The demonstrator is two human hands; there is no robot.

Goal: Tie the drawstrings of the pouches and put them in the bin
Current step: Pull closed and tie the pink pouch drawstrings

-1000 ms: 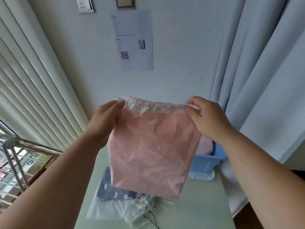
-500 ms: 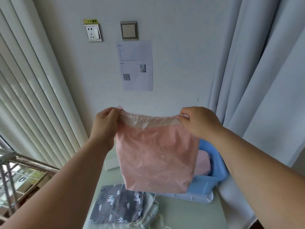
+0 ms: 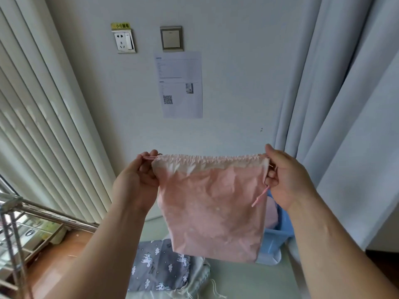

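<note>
Two hands hold the pink pouch point(image 3: 212, 203) aloft, its gathered mouth running nine to three o'clock: left hand point(image 3: 138, 182) fingers pinch one drawstring point(image 3: 149, 157), right hand point(image 3: 287, 180) fingers the other, bin point(image 3: 274, 238) at five o'clock.

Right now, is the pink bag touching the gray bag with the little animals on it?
Apart. The head view shows the pink pouch held up in the air by the left hand and right hand, hanging above the gray pouch on the table.

From my end it's just two bare forearms coming up from the bottom corners, no sleeves, watch, rings or gloves anywhere on the left hand point(image 3: 135, 182) or the right hand point(image 3: 285, 178), short nails.
</note>
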